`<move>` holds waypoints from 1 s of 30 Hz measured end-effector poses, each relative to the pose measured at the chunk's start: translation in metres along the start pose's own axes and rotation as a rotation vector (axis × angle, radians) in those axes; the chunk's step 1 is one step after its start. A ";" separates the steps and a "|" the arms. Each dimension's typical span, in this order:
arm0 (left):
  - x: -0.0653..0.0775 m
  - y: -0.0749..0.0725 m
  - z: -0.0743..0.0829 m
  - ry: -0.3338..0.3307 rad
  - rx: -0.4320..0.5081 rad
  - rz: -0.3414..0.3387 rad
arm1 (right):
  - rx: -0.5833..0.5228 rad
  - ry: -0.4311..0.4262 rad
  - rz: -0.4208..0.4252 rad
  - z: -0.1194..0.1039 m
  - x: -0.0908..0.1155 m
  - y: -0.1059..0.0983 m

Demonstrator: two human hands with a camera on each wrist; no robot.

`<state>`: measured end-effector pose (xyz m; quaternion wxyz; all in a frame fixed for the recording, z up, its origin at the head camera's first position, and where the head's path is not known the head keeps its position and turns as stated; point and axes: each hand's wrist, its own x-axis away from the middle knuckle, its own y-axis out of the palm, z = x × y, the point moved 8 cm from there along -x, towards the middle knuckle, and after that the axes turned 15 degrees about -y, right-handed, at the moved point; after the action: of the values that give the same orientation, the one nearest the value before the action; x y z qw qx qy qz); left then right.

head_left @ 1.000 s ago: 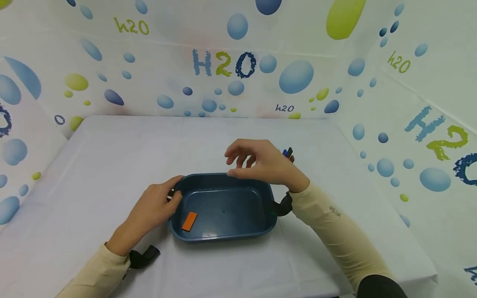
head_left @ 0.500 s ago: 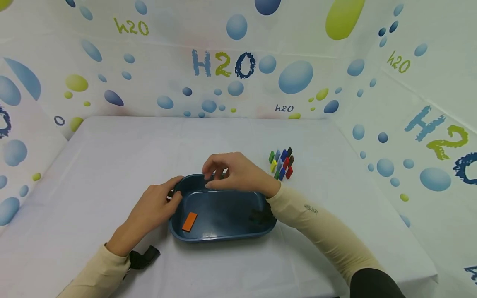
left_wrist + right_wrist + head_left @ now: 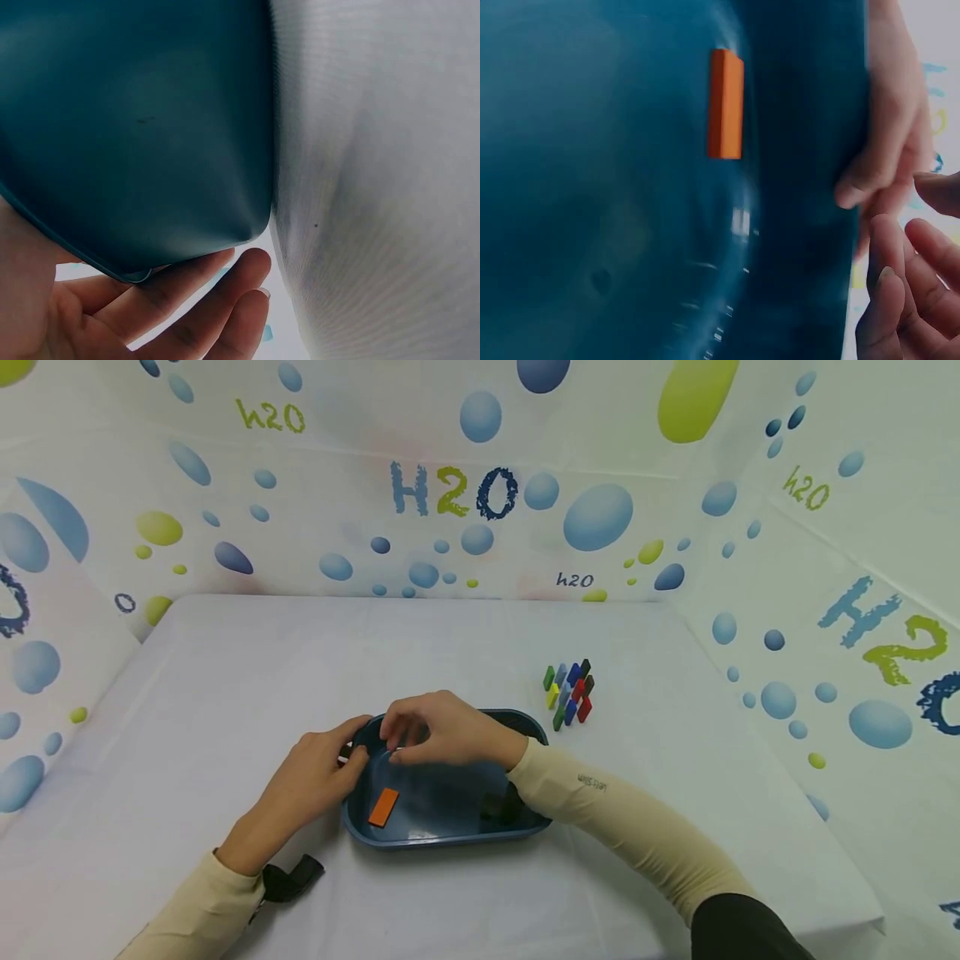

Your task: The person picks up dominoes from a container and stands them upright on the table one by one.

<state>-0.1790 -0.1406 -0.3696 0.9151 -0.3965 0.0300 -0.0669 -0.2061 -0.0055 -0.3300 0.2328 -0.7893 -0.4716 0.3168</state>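
Note:
A dark blue tray (image 3: 457,842) stands on the white-covered table in the head view. My left hand (image 3: 307,781) holds its left end, thumb over the rim; in the left wrist view the fingers (image 3: 161,300) lie along the outer wall. An orange domino-like block (image 3: 383,807) lies flat near the tray's lower left corner, and the right wrist view shows this block (image 3: 726,105) closer. Over the tray's upper left part hovers my right hand (image 3: 450,728), fingers loosely bent, thumb apart from them. Nothing is seen between those fingers, and the block is untouched.
Several small coloured blocks (image 3: 570,693), in green, yellow, blue, red and black, stand on edge in a cluster behind the tray's right end. A dark strap end (image 3: 292,878) hangs by the left wrist. Printed cloth (image 3: 337,635) borders the table's back and sides.
My right hand has moved left and toward me, from the tray's far right rim to above its left part, uncovering the coloured blocks. The left hand, tray and orange block have stayed put.

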 end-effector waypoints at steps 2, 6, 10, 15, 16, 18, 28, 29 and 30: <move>0.000 0.000 0.000 0.000 0.002 0.000 | -0.009 0.008 -0.013 0.003 -0.001 0.006; 0.001 0.000 0.000 0.000 0.009 -0.004 | -0.028 0.022 -0.029 0.008 -0.001 0.014; 0.001 0.001 0.000 -0.001 0.016 -0.010 | -0.043 0.034 -0.032 0.012 -0.001 0.017; 0.001 0.001 0.000 0.000 0.022 -0.010 | -0.048 0.051 -0.041 0.018 0.000 0.021; 0.001 0.001 0.000 0.000 0.021 -0.009 | -0.046 0.053 -0.043 0.019 0.000 0.022; 0.001 0.001 0.000 0.000 0.021 -0.008 | -0.048 0.060 -0.047 0.022 0.000 0.024; 0.002 0.001 0.000 -0.001 0.015 -0.006 | -0.042 0.089 -0.137 0.034 0.001 0.038; 0.002 0.001 0.000 0.000 0.014 -0.006 | -0.043 0.088 -0.152 0.034 0.001 0.039; 0.002 0.001 -0.001 -0.001 0.014 -0.006 | -0.047 0.091 -0.168 0.035 0.001 0.041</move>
<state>-0.1775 -0.1407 -0.3706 0.9177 -0.3901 0.0280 -0.0700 -0.2062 -0.0207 -0.3820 0.2609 -0.7659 -0.5324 0.2488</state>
